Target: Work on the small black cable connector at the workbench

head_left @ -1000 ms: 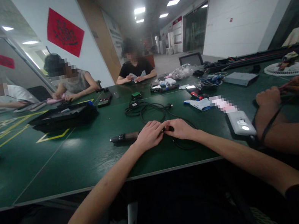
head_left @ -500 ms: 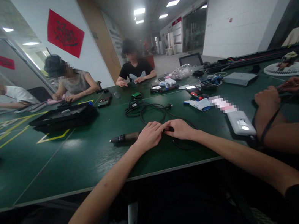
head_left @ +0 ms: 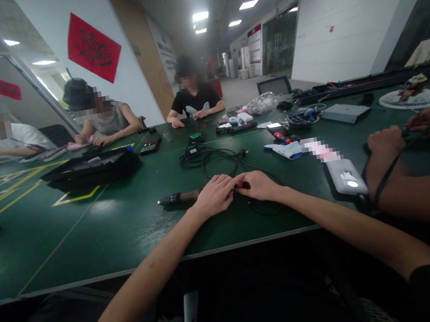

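An electric screwdriver (head_left: 182, 198) lies on the green table with its tip pointing left. My left hand (head_left: 216, 194) is wrapped over the rear of its body, hiding that part. At the tail end, my right hand (head_left: 260, 185) pinches a dark cable plug (head_left: 241, 185), which its fingers mostly cover. The fingertips of both hands meet there. A black power cord (head_left: 214, 155) lies in loops just beyond my hands, with its mains plug (head_left: 243, 152) to the right.
A black tray (head_left: 91, 169) sits at left. On the right are a blue-white packet (head_left: 286, 150), a white device (head_left: 346, 178), and a co-worker's hands (head_left: 386, 139) with a dark strap. Several people sit around the green table (head_left: 86, 233). Cables and a white fan part (head_left: 411, 97) lie farther back.
My hands and the screwdriver stay almost still. The co-worker's hands on the right have shifted slightly.
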`<state>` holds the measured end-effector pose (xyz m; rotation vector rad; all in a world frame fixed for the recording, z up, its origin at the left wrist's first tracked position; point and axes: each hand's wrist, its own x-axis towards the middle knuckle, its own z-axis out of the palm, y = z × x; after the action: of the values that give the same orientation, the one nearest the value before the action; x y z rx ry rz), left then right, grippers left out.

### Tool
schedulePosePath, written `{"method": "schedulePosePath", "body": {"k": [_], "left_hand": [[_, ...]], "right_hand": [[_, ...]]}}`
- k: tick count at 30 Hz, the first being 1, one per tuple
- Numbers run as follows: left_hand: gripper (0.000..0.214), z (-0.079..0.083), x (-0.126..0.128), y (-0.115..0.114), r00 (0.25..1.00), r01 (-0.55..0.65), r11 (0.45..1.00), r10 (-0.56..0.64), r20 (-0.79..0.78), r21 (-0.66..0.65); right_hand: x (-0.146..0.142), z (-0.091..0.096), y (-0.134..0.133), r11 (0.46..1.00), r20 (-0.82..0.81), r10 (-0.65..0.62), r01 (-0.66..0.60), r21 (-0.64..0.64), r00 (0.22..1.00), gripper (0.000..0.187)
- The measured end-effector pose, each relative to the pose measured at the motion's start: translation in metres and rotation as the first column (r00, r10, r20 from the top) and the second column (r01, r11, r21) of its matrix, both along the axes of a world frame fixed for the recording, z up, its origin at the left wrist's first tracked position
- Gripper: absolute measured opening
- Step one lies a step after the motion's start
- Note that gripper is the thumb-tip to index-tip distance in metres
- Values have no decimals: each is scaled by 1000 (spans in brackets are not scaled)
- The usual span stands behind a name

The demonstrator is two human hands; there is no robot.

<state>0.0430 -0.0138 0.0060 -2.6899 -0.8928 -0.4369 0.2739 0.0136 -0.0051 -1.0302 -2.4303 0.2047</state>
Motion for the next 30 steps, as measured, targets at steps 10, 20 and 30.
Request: {"method": "schedulePosePath", "body": {"k": [10, 20, 30], "left_hand": [[69, 2, 0, -1, 1000, 10, 1000, -9, 16, -11], [69, 3, 1, -2, 1000, -17, 1000, 17, 10, -5], [66, 3, 1, -2, 1000, -14, 1000, 14, 9, -10]], "right_hand": [[-1, 3, -2, 1000, 4, -5, 5, -5, 1000, 15], [-1, 5, -3, 1000, 7, -6, 6, -12, 1000, 15], [-1, 5, -3, 1000, 9, -2, 2, -9, 1000, 15]]}}
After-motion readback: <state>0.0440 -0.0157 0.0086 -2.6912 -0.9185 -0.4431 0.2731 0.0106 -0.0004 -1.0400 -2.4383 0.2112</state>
